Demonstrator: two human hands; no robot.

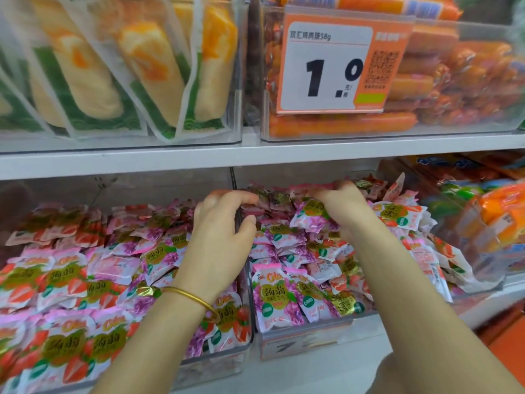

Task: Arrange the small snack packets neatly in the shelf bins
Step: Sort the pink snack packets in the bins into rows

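My two forearms reached up from the bottom of the view, a thin gold bangle (193, 297) round my left wrist. Under them, two clear bins sat side by side on the lower shelf. The left bin (218, 354) and the right bin (308, 327) were both heaped with small snack packets (66, 280), pink and white with strawberry or purple flower prints and gold labels. The packets lay loose and at all angles.

My left hand (221, 231) hovered over the divider between the two bins. Its fingers (241, 198) were curved, and the thumb stood apart from them with no packet plainly between. My right hand (345, 207) lay further in, at the back of the right bin. Its fingers (341, 184) bent down among the packets there; the tips were hidden, so I could not tell whether they gripped one.

To the right, another clear bin held orange packs (501, 220), blurred. Above ran the white shelf board (255, 155). On it, the upper left bin held tall yellow-and-green packs (93, 81). The upper right bin held orange sausages (341, 125) behind an orange price tag (335, 64) reading 1.0.
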